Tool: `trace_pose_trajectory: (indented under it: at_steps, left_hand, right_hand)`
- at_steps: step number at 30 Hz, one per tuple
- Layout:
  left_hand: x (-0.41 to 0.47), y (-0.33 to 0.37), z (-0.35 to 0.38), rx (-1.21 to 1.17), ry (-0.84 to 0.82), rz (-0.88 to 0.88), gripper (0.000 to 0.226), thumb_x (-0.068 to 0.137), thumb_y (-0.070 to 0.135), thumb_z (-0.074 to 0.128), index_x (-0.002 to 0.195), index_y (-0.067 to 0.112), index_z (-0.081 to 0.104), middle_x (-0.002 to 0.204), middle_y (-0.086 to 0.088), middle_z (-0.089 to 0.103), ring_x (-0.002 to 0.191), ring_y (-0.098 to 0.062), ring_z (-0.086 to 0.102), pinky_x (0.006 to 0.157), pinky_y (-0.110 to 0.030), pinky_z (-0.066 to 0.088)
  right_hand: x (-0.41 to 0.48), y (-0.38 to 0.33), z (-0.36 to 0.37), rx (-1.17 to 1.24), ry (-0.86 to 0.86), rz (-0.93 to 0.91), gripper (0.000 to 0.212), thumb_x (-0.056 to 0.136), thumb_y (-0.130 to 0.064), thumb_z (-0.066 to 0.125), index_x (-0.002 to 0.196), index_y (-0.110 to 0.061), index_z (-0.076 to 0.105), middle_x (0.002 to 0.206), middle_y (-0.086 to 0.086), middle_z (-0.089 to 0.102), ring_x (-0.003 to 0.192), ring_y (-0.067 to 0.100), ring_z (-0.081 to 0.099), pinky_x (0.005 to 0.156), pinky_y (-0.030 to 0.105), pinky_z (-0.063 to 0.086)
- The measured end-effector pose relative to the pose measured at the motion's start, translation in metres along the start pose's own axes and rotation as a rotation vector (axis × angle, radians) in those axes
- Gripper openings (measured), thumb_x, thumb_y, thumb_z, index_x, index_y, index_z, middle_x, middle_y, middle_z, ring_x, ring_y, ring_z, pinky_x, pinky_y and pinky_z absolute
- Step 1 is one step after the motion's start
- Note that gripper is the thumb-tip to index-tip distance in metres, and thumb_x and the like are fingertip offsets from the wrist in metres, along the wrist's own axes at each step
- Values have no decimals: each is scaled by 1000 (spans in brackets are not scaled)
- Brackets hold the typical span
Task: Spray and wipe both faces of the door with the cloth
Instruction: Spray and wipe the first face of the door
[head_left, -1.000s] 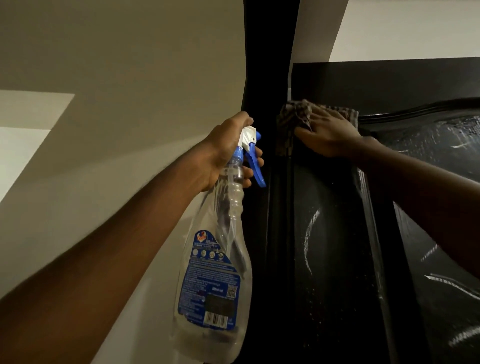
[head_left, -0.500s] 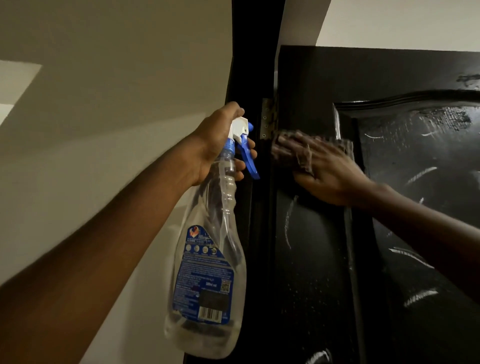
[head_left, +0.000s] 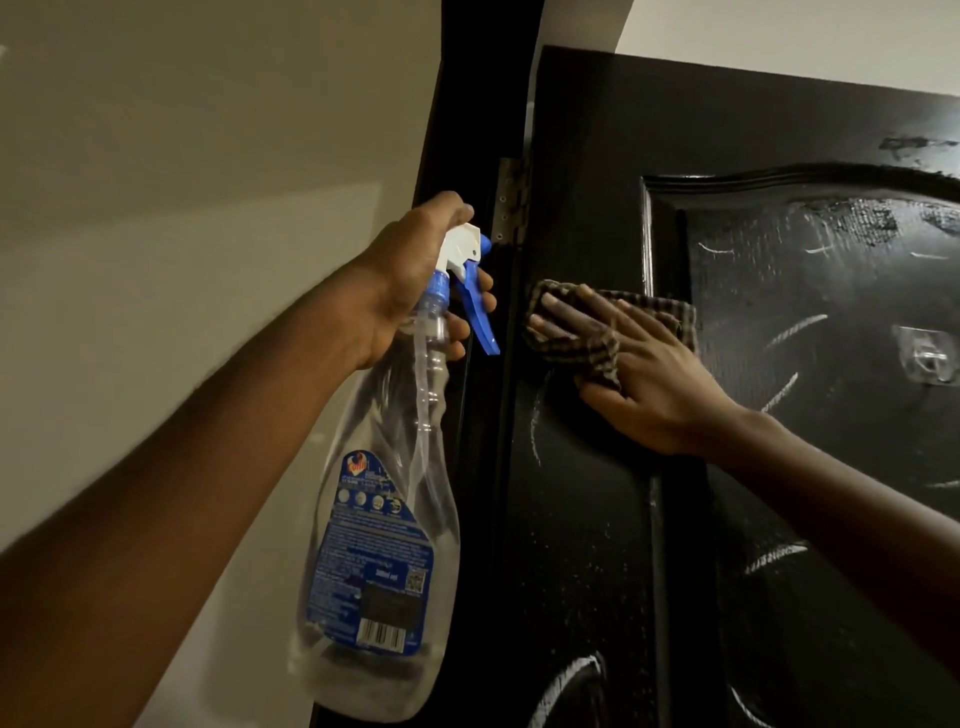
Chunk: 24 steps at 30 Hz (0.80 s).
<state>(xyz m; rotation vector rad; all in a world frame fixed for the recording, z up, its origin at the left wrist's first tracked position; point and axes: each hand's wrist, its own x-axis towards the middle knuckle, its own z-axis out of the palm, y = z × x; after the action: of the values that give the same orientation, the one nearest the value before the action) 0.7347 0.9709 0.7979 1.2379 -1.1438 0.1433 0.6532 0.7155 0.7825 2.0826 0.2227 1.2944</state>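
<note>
A black panelled door fills the right half of the view, its face wet with droplets and white streaks. My right hand presses a checked cloth flat against the door's left stile, close to the hinge side. My left hand grips the neck of a clear spray bottle with a blue and white trigger, holding it up beside the black door frame. The bottle hangs down, nozzle towards the door.
A metal hinge joins door and frame just above the bottle's nozzle. A clear stick-on hook sits on the raised panel at the right. A beige wall lies to the left.
My right hand has slid the cloth down the door's left stile from near the top edge to below the hinge. The view has dropped with it. My left hand keeps the bottle in place.
</note>
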Motion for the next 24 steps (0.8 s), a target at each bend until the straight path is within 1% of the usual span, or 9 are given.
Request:
trace_pose_trajectory:
  at_steps: [5, 7, 12, 14, 15, 16, 18, 19, 24]
  left_hand:
    - [-4, -2, 14, 17, 13, -19, 52, 95, 53, 41, 90, 8, 65, 85, -12, 68, 42, -16, 50, 46, -25, 46]
    - [-5, -2, 20, 16, 12, -33, 54, 94, 55, 41, 86, 7, 65, 86, -12, 68, 41, -16, 49, 45, -24, 45]
    - [-4, 0, 39, 7, 44, -14, 55, 94, 54, 42, 103, 7, 68, 88, -14, 68, 41, -18, 49, 47, -27, 45]
    - [-5, 2, 47, 11, 51, 4, 54, 95, 54, 42, 109, 8, 67, 89, -14, 69, 40, -18, 50, 46, -27, 45]
    - [-6, 3, 51, 7, 48, 8, 52, 95, 53, 42, 109, 10, 68, 89, -13, 69, 39, -18, 50, 46, -27, 45]
    - [-6, 4, 56, 2, 44, 8, 51, 95, 54, 42, 107, 12, 68, 88, -13, 69, 38, -17, 51, 45, -27, 45]
    - [-7, 4, 67, 6, 40, 5, 52, 95, 54, 42, 105, 10, 68, 89, -13, 70, 38, -17, 51, 45, -27, 45]
    - [-8, 5, 74, 9, 33, 2, 54, 95, 55, 42, 105, 8, 68, 89, -14, 69, 38, -17, 51, 44, -27, 45]
    - [-7, 10, 105, -28, -52, -30, 53, 95, 55, 43, 97, 6, 65, 87, -14, 67, 36, -16, 49, 41, -24, 44]
  right_hand:
    - [39, 28, -11, 74, 126, 270, 58, 101, -47, 26, 152, -48, -2, 166, -16, 0, 153, 6, -9, 126, 36, -2]
    - [56, 31, -9, 43, 149, 358, 62, 100, -47, 25, 158, -43, 5, 168, -12, 1, 154, 9, -8, 126, 36, -3]
    - [20, 8, -7, 179, 195, 88, 56, 102, -38, 35, 156, -34, 17, 159, -21, 5, 146, -8, -7, 116, 12, -14]
    - [-6, 3, -4, 344, 187, 60, 50, 105, -29, 42, 154, -32, 31, 154, -23, 17, 140, -22, 1, 117, 10, -4]
    - [-15, 0, -3, 472, 217, 134, 44, 103, -31, 43, 148, -30, 48, 150, -20, 35, 136, -20, 23, 119, 19, 16]
    - [-22, -5, -5, 652, 290, 253, 38, 100, -35, 43, 131, -25, 63, 133, -15, 57, 118, -9, 50, 105, 29, 40]
    - [-25, -14, -12, 1048, 549, 529, 38, 98, -37, 43, 99, -8, 68, 82, 8, 65, 72, 14, 57, 62, 31, 46]
    - [-27, -17, -18, 1166, 692, 677, 38, 101, -34, 42, 95, -4, 65, 76, 15, 61, 67, 16, 56, 57, 29, 44]
    - [-37, 8, -52, 1636, 1245, 1149, 45, 103, -46, 38, 120, -13, 63, 110, 8, 68, 98, 22, 64, 85, 34, 54]
